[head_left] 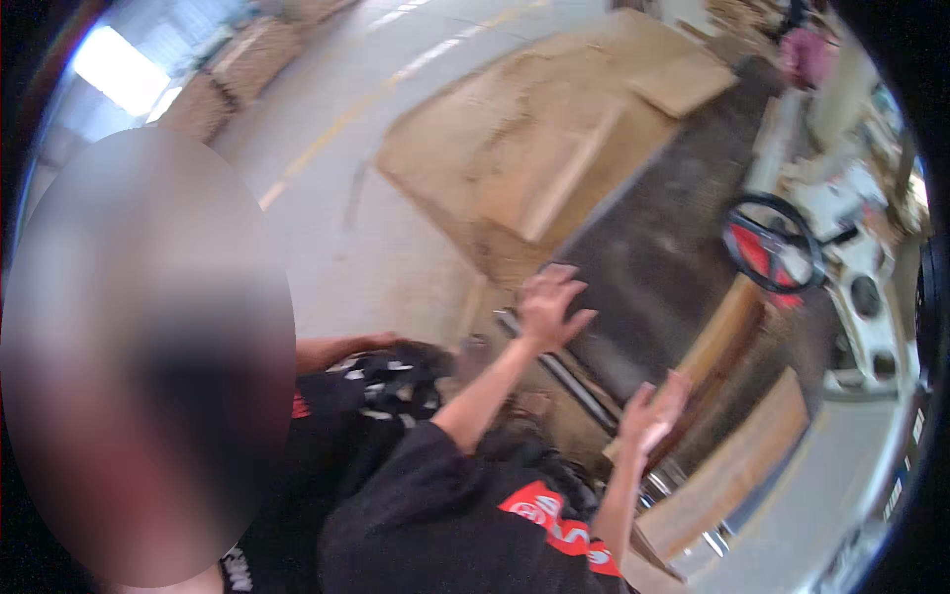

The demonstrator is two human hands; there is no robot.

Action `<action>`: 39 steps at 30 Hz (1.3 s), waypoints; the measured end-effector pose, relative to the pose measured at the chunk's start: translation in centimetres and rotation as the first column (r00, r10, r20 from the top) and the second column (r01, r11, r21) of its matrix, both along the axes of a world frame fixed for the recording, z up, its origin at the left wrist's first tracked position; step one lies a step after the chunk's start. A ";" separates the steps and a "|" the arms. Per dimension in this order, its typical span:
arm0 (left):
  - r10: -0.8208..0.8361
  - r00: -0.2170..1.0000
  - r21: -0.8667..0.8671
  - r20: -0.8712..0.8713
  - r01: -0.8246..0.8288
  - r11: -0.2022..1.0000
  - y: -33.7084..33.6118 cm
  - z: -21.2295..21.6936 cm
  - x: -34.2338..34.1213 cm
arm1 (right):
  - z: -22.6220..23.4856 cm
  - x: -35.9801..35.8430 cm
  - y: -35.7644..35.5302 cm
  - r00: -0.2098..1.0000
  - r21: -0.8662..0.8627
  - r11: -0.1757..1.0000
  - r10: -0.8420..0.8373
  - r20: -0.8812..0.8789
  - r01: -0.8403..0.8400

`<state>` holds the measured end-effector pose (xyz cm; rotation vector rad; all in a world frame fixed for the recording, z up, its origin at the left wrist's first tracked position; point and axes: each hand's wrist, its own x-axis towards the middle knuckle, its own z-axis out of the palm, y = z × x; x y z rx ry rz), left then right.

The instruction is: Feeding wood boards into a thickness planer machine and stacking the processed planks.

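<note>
My left hand (552, 309) is over the near left edge of the dark, flat machine table (665, 238), its fingers spread and nothing in them. Close to its wrist runs a shiny metal bar (574, 381) along the table's front. My right hand (655, 414), fingers stretched out, is beside the near end of a long wooden plank (727, 329). Whether it touches the plank I cannot tell, as the picture is blurred. A second, wider wooden board (737, 475) lies to the right of that hand.
At my left stands a co-worker in dark clothes, one hand (381, 342) low by the body. A black handwheel (774, 243) rises on the right beside pale machine parts (871, 297). Beyond the table lies a large wooden sheet (465, 148) with loose boards (685, 81) on it.
</note>
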<state>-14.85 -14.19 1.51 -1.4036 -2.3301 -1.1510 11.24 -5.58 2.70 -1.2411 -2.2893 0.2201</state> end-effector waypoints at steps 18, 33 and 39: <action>0.934 0.109 0.412 0.339 -0.910 -0.043 -28.0 33.4 -44.0 | -2.5 0.4 1.3 1.000 0.000 1.000 -0.003 0.012 0.003; 0.994 -0.107 -0.012 -0.023 -0.994 -0.107 -40.6 36.9 -46.1 | -3.1 0.5 1.7 0.997 0.035 0.999 0.009 0.075 -0.012; 0.979 -0.119 -0.032 -0.166 -0.992 -0.126 -41.5 36.7 -49.0 | -1.8 0.3 1.3 1.000 -0.025 1.000 -0.008 0.030 0.009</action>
